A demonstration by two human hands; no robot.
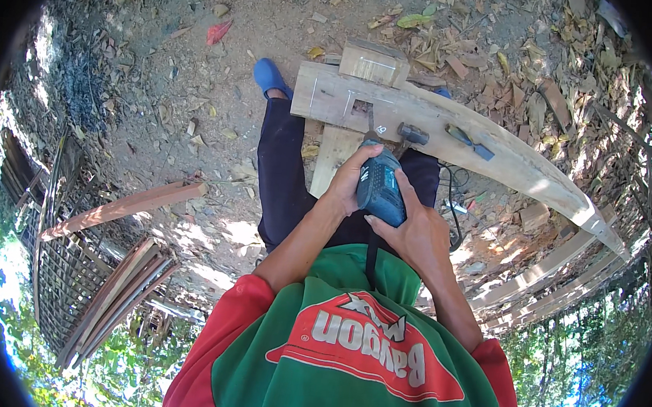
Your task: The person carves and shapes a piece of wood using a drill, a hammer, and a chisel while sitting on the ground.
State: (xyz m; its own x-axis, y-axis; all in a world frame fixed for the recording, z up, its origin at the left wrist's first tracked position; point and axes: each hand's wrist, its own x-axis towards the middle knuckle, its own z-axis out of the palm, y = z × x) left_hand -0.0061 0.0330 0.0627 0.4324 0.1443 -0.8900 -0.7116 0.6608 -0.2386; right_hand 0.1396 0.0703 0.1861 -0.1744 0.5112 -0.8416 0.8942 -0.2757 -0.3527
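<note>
A teal-and-black power drill [381,190] is held in front of me between both hands. My left hand [347,181] wraps round its left side near the front, and my right hand [418,228] closes on its right and rear. The drill's bit points away from me and reaches the edge of a squarish hole [361,107] cut in a long wooden plank [509,146]. Whether the tip touches wood is hard to make out. On the plank, right of the bit, lies a dark hammer [413,133]; farther right is a chisel [470,142] with a flat blade.
Under the plank's left part is a wooden block [374,63]. A black cord [457,211] hangs right of my leg. Cut boards [128,208] and stacked strips [117,299] lie at left, with more boards [534,274] at right. Dry leaves and chips litter the dirt ground.
</note>
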